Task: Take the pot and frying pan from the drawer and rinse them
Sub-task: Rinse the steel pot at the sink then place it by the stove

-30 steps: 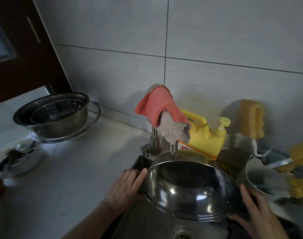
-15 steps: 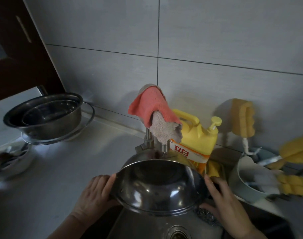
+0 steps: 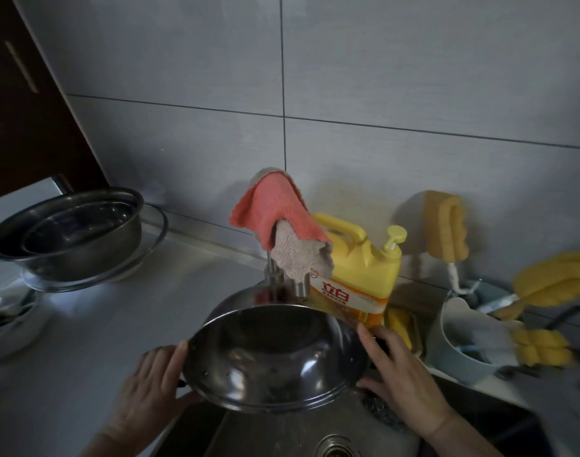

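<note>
In the head view, the round, shiny stainless-steel pot is tilted above the steel sink, clamped at opposite rims by the left hand and right hand. It looks stiff, light and probably wet-slippery, so the rim is the surest hold. Room is tight behind, where the cloth-draped tap and yellow detergent bottle stand near the rim.

Pot: round stainless steel, shiny, with a few small rivets on the inner wall.
Pose: tilted, the open mouth faces the camera.
Place: above the sink, just under the faucet, held at both sides.
</note>
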The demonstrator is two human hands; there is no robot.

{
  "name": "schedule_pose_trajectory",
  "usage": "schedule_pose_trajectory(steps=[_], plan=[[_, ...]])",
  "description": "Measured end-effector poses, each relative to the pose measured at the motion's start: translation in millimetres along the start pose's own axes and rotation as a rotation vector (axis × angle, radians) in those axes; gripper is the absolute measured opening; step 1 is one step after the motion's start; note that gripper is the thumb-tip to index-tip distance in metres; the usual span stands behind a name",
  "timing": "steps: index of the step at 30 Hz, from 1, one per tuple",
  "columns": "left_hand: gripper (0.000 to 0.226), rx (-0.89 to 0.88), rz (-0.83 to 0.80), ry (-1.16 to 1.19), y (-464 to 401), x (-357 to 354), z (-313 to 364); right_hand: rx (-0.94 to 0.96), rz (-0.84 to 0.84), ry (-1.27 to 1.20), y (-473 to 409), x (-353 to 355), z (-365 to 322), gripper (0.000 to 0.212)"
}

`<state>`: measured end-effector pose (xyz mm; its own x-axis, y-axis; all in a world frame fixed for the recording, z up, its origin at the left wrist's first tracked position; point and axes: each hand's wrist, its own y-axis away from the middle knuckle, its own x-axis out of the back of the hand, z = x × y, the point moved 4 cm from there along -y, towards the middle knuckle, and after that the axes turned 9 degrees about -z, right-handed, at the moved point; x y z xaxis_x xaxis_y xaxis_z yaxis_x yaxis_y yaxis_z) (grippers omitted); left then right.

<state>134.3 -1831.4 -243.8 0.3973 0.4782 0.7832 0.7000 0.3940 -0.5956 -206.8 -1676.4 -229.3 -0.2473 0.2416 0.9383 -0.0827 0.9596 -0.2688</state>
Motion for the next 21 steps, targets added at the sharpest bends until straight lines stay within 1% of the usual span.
schedule_pose_trajectory(steps=[3,5,6,7,8,9,10,13,15,16,17,18,19,21], plan=[[0.075,-0.05,0.031,0.014,-18.0,-4.0,19.2,-0.102,-0.036,-0.021,17.3,4.9,13.0,0.149],[0.078,-0.08,0.014,0.022,-26.7,-11.4,31.2,-0.195,-0.051,-0.05,32.4,7.7,23.9,0.15],[0.081,-0.101,-0.011,0.038,-30.0,-15.6,37.2,-0.228,-0.048,-0.052,39.8,11.0,27.0,0.144],[0.083,-0.121,-0.034,0.055,-33.0,-19.8,42.5,-0.247,-0.015,-0.051,47.7,15.8,28.5,0.126],[0.083,-0.137,-0.046,0.067,-35.6,-23.2,47.5,-0.239,0.024,-0.03,55.9,22.0,28.3,0.101],[0.082,-0.151,-0.053,0.074,-38.1,-26.3,52.1,-0.223,0.067,0.027,62.0,26.2,30.0,0.081],[0.083,-0.166,-0.065,0.08,-40.2,-29.2,56.3,-0.221,0.079,0.072,66.2,27.2,32.4,0.074],[0.093,-0.203,-0.104,0.103,-42.3,-34.3,64.0,-0.254,0.099,0.107,71.4,31.5,39.5,0.073],[0.093,-0.195,-0.104,0.107,-39.2,-33.4,61.3,-0.241,0.087,0.086,69.4,32.3,37.7,0.078],[0.089,-0.186,-0.096,0.101,-37.0,-31.3,58.1,-0.266,0.054,0.067,67.3,30.8,38.1,0.094],[0.086,-0.173,-0.089,0.092,-34.8,-28.4,54.0,-0.304,0.002,0.043,64.4,27.4,38.7,0.122],[0.084,-0.156,-0.086,0.081,-31.3,-25.5,49.2,-0.33,-0.055,0.019,60.5,23.2,37.2,0.144],[0.082,-0.14,-0.087,0.068,-27.5,-22.3,43.7,-0.327,-0.09,0.001,56.2,18.6,34.5,0.155],[0.077,-0.102,-0.082,0.038,-17.6,-15.1,30.7,-0.237,-0.073,-0.001,44.0,10.5,23.6,0.156]])
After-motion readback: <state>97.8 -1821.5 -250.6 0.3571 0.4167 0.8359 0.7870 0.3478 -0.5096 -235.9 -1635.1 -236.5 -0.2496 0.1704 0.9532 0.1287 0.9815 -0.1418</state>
